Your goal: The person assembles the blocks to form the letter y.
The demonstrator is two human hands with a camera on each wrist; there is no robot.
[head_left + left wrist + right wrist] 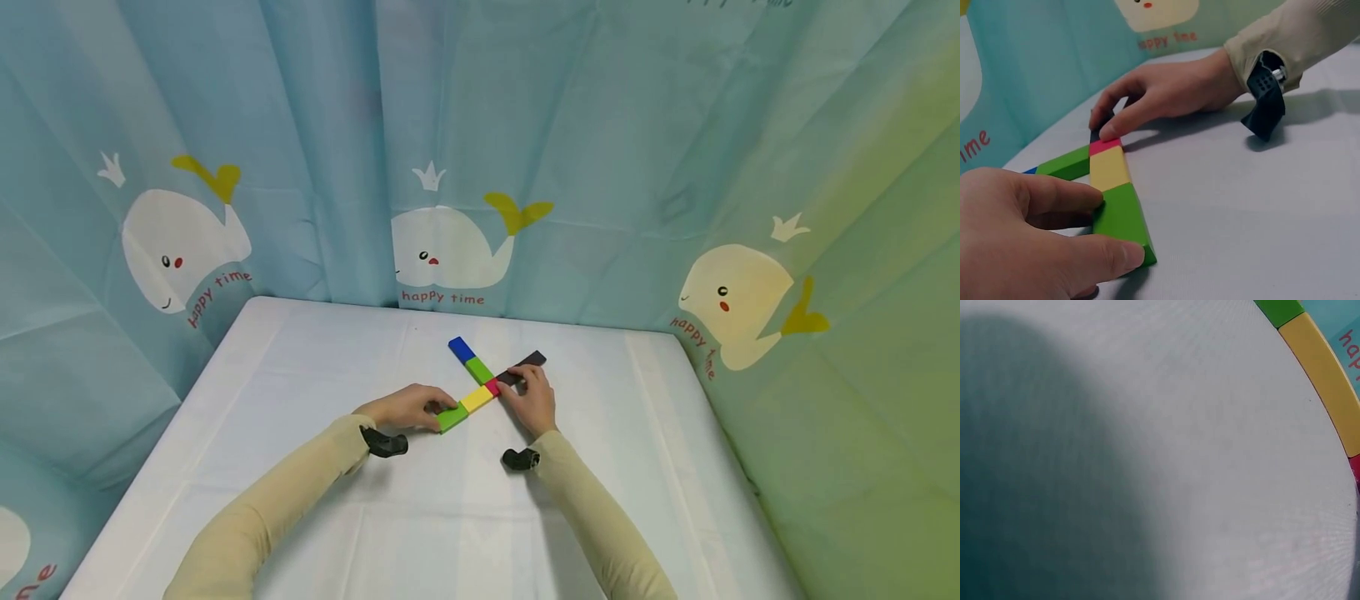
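Observation:
Flat coloured blocks lie end to end on the table. One line runs from a green block (452, 418) through a yellow block (476, 399) and a small red block (492, 387) to dark blocks (533, 358). A second green block (479, 370) and a blue block (461, 348) branch off to the far left from the red one. My left hand (411, 407) pinches the near green block, its thumb at the end and index finger along the side. With thumb and fingers, my right hand (534, 402) pinches the dark block beside the red one.
A white cloth covers the table (420, 533). Behind it and at both sides hangs a blue curtain (322, 208) with printed whales. Dark straps (384, 442) hang at both wrists. In the right wrist view, a dark shadow (1035, 475) fills the left side.

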